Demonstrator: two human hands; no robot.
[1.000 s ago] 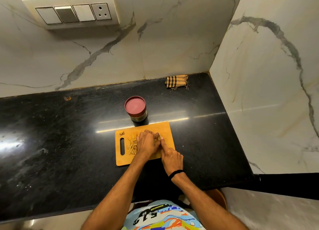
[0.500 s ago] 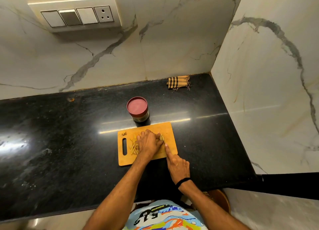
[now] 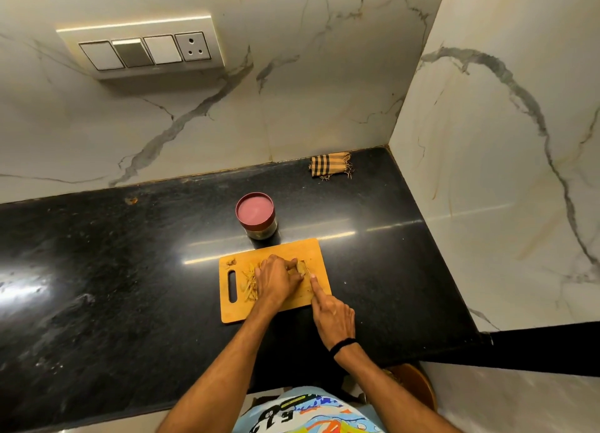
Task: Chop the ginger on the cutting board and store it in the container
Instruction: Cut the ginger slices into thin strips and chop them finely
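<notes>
Right hand (image 3: 334, 315) drawn back slightly | curled round knife (image 3: 306, 267), forefinger out | left hand (image 3: 278, 278) curled, pinning ginger (image 3: 298, 269) on board (image 3: 311, 251) | lidded container (image 3: 256, 216) just behind

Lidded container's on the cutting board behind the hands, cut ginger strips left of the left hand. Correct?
One error: the container stands on the black counter, just beyond the far edge of the cutting board, not on it. The head view shows that. It is lidded, behind the hands, and the cut ginger strips lie left of the left hand.
</notes>
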